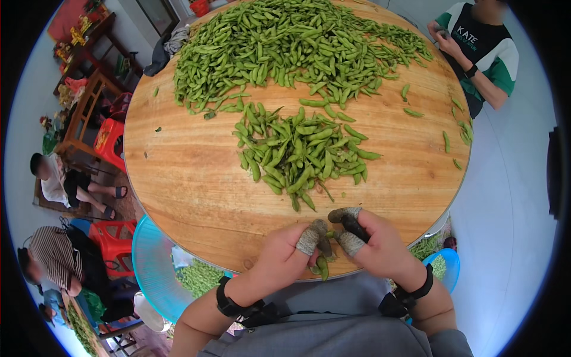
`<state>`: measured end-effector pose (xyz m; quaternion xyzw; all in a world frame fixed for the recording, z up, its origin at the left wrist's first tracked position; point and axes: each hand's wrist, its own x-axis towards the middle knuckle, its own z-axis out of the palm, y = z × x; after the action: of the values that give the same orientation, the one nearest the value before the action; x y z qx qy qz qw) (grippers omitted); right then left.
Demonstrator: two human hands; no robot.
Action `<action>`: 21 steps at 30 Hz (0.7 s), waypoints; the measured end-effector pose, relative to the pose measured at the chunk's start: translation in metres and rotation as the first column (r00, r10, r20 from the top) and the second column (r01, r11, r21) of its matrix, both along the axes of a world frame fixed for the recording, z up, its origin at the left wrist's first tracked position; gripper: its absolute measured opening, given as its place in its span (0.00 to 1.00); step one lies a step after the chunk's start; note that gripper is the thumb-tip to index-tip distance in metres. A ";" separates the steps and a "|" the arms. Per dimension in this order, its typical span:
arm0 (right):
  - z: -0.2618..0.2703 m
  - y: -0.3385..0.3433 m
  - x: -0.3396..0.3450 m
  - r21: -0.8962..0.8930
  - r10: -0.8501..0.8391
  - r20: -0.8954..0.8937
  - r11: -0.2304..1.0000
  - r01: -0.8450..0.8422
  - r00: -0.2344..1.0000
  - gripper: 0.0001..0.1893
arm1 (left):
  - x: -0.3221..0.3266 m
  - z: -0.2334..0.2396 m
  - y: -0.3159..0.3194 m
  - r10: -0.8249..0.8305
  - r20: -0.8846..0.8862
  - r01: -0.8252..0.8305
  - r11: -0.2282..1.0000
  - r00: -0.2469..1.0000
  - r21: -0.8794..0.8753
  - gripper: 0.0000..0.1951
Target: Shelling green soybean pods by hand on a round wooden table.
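Observation:
My left hand [294, 247], with grey finger covers on thumb and fingertip, holds green soybean pods [322, 267] at the near edge of the round wooden table [187, 178]. Close on its right, my right hand [370, 241], also with covered fingertips, pinches the end of a small green pod [330, 234] between the two hands. Part of that pod is hidden by the fingers. Just beyond my hands lies a small heap of soybean pods [303, 151]. A much larger heap of pods [276, 44] covers the far side of the table.
Below the table's left edge stands a large blue basket [149, 263] with shelled beans; a smaller blue basin [453, 267] is at lower right. Red plastic stools [109, 138] stand at left. A person [479, 53] is at the table's far right; others sit at left.

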<state>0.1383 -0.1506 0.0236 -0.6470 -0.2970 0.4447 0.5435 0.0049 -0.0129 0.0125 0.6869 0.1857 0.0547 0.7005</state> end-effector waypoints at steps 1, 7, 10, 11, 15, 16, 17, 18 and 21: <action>0.000 0.001 -0.001 0.023 -0.049 -0.047 0.999 0.050 0.998 0.15 | 0.001 0.000 0.000 -0.024 -0.006 0.024 0.999 1.000 0.038 0.09; 0.012 0.011 0.011 -0.116 0.025 -0.319 0.991 -0.065 0.947 0.11 | 0.000 0.002 0.001 -0.025 -0.086 0.009 0.984 0.996 -0.179 0.14; 0.007 0.012 0.009 -0.038 0.057 -0.364 0.996 -0.075 0.930 0.11 | 0.000 0.008 0.003 -0.031 -0.145 -0.022 0.937 0.989 -0.348 0.17; 0.007 0.012 0.007 -0.019 0.044 -0.333 0.998 -0.054 0.942 0.10 | 0.000 0.008 0.004 -0.037 -0.159 -0.027 0.922 0.987 -0.386 0.18; 0.008 0.014 0.004 -0.005 0.021 -0.229 1.000 -0.023 0.973 0.09 | 0.000 -0.001 0.008 -0.079 -0.127 0.014 0.894 0.989 -0.447 0.17; 0.007 0.014 0.004 -0.019 0.023 -0.208 0.999 -0.027 0.978 0.08 | 0.000 -0.004 0.009 -0.080 -0.122 0.015 0.887 0.989 -0.462 0.16; 0.007 0.015 0.003 -0.032 0.006 -0.175 0.999 -0.012 0.985 0.08 | -0.001 -0.006 0.009 -0.081 -0.118 0.015 0.879 0.990 -0.476 0.15; 0.006 0.015 0.003 -0.045 -0.012 -0.137 0.999 0.006 0.990 0.09 | 0.001 -0.004 0.008 -0.059 -0.073 0.023 0.906 0.996 -0.424 0.14; 0.010 0.011 0.000 -0.121 0.036 0.111 0.992 -0.023 0.993 0.09 | 0.004 0.003 0.007 -0.022 0.018 0.026 0.951 1.000 -0.307 0.12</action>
<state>0.1382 -0.1398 0.0331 -0.6981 -0.3097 0.4322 0.4796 0.0091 -0.0063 0.0151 0.5714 0.1786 0.0216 0.8007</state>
